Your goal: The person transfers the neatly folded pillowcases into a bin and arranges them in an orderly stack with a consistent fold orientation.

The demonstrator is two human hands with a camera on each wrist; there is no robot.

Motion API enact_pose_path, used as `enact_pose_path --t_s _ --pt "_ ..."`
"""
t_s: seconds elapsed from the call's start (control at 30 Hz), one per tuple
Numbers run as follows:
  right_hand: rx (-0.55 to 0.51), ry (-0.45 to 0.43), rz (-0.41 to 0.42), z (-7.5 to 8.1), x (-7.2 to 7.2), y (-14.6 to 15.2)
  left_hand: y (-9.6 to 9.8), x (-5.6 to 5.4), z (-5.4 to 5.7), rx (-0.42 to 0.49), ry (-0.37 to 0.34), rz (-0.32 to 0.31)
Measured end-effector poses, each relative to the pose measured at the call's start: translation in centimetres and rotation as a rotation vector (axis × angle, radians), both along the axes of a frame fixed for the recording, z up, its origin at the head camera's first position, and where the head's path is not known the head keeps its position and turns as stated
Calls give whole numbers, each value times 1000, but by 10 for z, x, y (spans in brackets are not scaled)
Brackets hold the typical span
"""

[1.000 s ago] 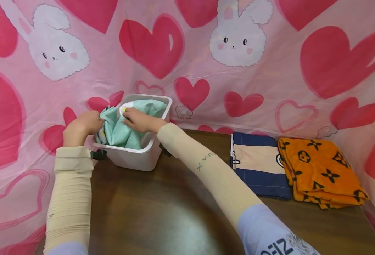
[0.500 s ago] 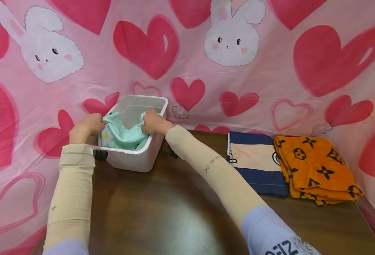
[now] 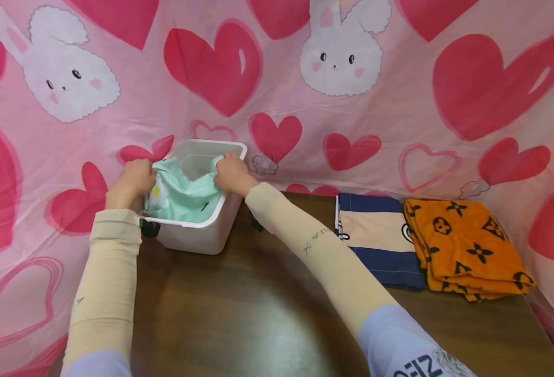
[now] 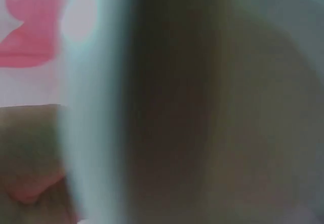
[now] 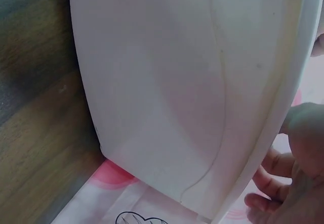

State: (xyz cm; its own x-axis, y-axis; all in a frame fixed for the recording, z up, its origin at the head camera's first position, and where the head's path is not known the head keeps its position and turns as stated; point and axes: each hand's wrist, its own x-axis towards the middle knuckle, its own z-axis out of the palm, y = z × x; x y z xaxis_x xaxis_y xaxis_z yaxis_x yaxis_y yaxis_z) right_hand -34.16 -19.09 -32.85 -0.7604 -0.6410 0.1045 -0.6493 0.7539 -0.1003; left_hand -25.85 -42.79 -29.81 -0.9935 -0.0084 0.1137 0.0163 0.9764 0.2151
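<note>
Both hands are at a white plastic bin (image 3: pixel 192 240) on the left of the table in the head view. A mint-green cloth (image 3: pixel 185 196) with a yellow-and-white print sags between them inside the bin. My left hand (image 3: pixel 134 182) grips its left end over the near-left rim. At the right rim, the curled fingers of my right hand (image 3: pixel 232 174) pinch the other end. The right wrist view shows the bin's outer side (image 5: pixel 162 92) and the right hand (image 5: pixel 298 168) beside the rim. In the left wrist view, a blurred close surface fills most of the picture.
On the right of the brown table (image 3: pixel 239 314) lies a folded navy-and-beige cloth (image 3: pixel 376 235). Next to it is a folded orange cloth (image 3: pixel 470 246) with black motifs. A pink heart-and-rabbit curtain (image 3: pixel 277 68) hangs behind the bin and along the left.
The cloth has gone from bunched high above the rim to spread lower in the bin. My right hand has moved right to the rim, still holding it; the left hand has shifted only slightly.
</note>
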Motion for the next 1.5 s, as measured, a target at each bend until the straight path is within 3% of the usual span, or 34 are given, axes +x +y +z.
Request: enact_pose_path --t_s 0.1,0.3,0.7,1.13,1.3,1.5 --pt "33 39 -31 1 -2 2 1 -3 -3 -24 -4 2" --pt "25 39 -24 1 -4 8 7 -2 -4 -32 -125 26" --pt "-34 34 55 2 -11 30 36 -2 9 -2 -146 12" --pt "-181 15 100 -15 -8 76 79 -1 1 -56 -2 -74" --pt "-217 -4 65 -25 -6 96 97 1 -4 -47 23 -109" --pt "-181 -41 9 -37 -3 118 124 8 -8 -68 60 -133"
